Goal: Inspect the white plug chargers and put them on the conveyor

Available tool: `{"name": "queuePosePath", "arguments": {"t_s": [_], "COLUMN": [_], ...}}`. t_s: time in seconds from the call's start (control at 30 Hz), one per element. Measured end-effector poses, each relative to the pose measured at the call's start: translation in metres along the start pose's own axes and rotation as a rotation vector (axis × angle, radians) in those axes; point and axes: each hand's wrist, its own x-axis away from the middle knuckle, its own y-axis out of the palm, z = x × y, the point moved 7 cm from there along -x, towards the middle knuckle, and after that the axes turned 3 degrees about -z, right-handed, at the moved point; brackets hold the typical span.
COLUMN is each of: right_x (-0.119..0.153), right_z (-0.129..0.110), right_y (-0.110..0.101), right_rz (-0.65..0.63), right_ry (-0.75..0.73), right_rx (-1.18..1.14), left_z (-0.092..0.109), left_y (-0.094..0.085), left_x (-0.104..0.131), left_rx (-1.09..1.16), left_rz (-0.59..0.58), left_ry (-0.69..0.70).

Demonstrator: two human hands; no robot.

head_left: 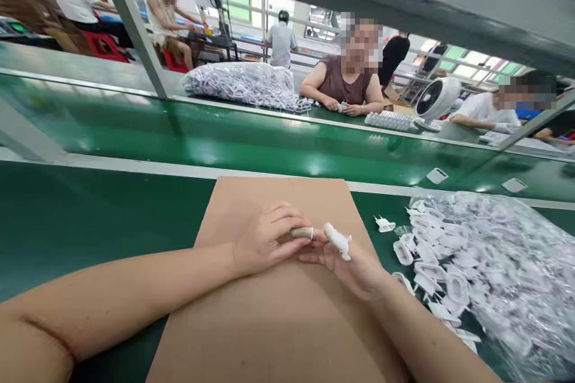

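My left hand is over the brown board, its thumb and fingers closed round a small beige cover with a white rim. The cover appears to sit on the tip of my right index finger. My right hand meets the left from the right, fingers stretched toward it and thumb apart, with nothing seen in its grasp. A crumpled white wrap covers the right thumb. Parts of the right fingertips are hidden behind the left hand.
Brown board lies on the green table. White plug-like parts spill from a clear bag at right. Beyond a metal rail are a green belt, two white pieces, another full bag, a fan and several people.
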Motion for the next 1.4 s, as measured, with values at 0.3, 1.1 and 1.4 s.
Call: {"name": "queuePosePath", "arguments": {"t_s": [0.3,1.1,1.4], "right_x": [0.003,0.004,0.005], "right_z": [-0.009,0.001,0.005], "right_y": [-0.003,0.002,-0.002], "right_rz": [-0.096,-0.111,-0.07], "right_ry": [0.094,0.09,0.09], "right_rx": [-0.17,-0.161,-0.16], "left_z": [0.004,0.009,0.011], "left_y": [-0.006,-0.002,-0.003], "left_x": [-0.002,-0.001,-0.001], "left_rx": [-0.011,0.043,0.014], "left_rz": [0.02,0.033,0.051], "left_ry": [-0.026,0.132,0.145]}}
